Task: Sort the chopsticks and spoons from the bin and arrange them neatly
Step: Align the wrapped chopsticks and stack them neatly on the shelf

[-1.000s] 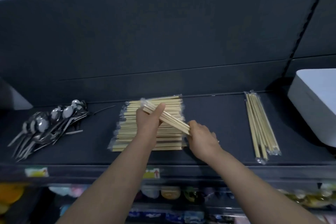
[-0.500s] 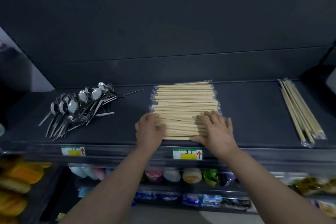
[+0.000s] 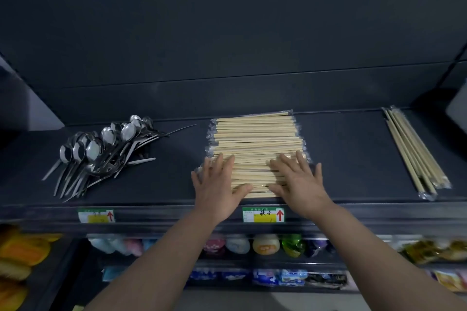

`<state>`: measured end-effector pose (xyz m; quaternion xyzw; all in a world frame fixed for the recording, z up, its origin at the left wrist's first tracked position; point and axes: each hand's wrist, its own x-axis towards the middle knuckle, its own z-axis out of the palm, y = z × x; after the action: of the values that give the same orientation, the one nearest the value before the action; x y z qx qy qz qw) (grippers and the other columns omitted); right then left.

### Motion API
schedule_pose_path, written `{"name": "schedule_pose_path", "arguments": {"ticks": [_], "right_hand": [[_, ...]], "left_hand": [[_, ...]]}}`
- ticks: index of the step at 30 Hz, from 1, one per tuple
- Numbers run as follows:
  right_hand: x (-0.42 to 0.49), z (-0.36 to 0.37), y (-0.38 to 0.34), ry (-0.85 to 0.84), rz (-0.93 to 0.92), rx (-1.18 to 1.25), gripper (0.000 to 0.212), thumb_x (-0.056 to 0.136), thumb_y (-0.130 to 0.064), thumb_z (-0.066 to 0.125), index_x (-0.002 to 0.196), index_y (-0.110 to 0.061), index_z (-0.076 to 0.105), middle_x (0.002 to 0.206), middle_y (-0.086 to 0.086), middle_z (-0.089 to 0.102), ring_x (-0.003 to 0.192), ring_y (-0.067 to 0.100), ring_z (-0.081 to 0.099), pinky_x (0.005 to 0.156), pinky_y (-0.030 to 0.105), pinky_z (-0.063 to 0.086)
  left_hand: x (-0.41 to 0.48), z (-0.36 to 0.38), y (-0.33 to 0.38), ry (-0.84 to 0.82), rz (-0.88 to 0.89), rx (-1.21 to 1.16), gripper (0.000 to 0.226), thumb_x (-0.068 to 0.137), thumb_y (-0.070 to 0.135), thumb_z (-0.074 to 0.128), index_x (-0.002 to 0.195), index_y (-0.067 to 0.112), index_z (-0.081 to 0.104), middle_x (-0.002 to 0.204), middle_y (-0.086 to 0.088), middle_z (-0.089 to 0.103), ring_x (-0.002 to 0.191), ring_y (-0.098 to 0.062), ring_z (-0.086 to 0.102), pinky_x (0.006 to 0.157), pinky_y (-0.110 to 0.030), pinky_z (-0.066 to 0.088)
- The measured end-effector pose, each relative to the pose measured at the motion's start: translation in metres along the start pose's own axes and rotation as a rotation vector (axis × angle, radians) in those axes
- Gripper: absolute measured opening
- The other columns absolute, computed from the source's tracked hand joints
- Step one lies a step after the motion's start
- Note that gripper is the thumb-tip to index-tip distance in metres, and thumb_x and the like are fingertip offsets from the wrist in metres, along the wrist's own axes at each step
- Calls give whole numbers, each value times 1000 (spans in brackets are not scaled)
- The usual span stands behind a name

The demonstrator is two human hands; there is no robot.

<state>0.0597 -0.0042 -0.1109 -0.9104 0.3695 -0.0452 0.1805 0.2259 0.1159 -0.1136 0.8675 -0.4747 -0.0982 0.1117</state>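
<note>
Wrapped chopsticks (image 3: 257, 139) lie stacked in rows at the middle of the shelf (image 3: 353, 159). They look like light, stiff sticks in slick sleeves that probably slide, best squared by pushing at their ends. The left hand (image 3: 217, 184) and right hand (image 3: 298, 182) press flat on the near rows, fingers spread, set apart. A second ago they held a bundle above the stack. Spoons (image 3: 101, 151) lie piled to the left.
</note>
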Motion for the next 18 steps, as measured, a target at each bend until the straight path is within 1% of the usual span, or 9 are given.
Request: {"name": "schedule_pose_path", "arguments": {"ticks": [2,3,5,6,9,13,14,16,18], "right_hand": [[0,2,-3,-56,53,-98,66,91,-67,26,150,-44,8,159,-9,-11,143,32,-24,109,61,-13],[0,3,-3,-71,97,-116,69,89,-72,21,150,-44,3,159,-7,-16,141,36,-27,109,62,-13],[3,5,-3,-76,162,-105,73,87,-75,16,150,-43,1,159,-2,-18,140,41,-26,112,60,-10],[5,6,-2,-76,172,-99,73,87,-74,16,150,-42,0,159,-1,-18,141,41,-24,113,59,-9],[12,5,5,-71,147,-80,69,91,-68,22,151,-39,4,160,1,-16,142,37,-23,117,54,-6],[16,1,11,-38,120,-33,63,92,-65,31,147,-38,21,161,0,-7,144,31,-21,116,56,-7],[16,1,11,-40,117,-31,63,91,-66,30,147,-39,21,160,-2,-8,144,30,-22,114,57,-10],[14,-1,11,-18,93,-32,61,92,-66,28,147,-41,20,160,-4,-8,144,26,-24,112,58,-12],[12,-6,14,41,60,-34,55,96,-58,27,147,-38,24,161,-3,-3,145,22,-20,115,55,-10]], "left_hand": [[0,1,-1,-13,-57,22,80,87,74,30,152,36,4,162,2,-6,148,-30,-14,115,-59,-5],[-1,1,-1,-12,-108,10,82,87,75,27,153,33,2,162,-1,-9,147,-33,-16,116,-58,-5],[0,1,-1,-23,-205,-38,88,87,76,24,154,25,-3,162,-9,-12,147,-36,-13,120,-52,-2],[2,2,0,-37,-219,-46,89,89,74,23,154,21,-4,161,-12,-11,147,-36,-11,121,-49,0],[9,2,4,-51,-182,-32,84,93,68,25,154,16,2,161,-13,-6,149,-32,-5,122,-44,4],[14,4,3,59,-149,-31,73,94,62,34,147,12,25,155,-13,18,145,-33,13,119,-46,16],[14,4,4,71,-160,-12,73,94,62,34,146,13,26,155,-12,18,145,-33,13,119,-49,15],[12,4,9,82,-159,22,71,95,62,32,148,14,24,159,-10,9,147,-35,2,119,-53,6],[16,2,19,108,-72,33,65,98,56,32,148,16,26,161,-9,9,149,-30,-1,119,-53,2]]}}
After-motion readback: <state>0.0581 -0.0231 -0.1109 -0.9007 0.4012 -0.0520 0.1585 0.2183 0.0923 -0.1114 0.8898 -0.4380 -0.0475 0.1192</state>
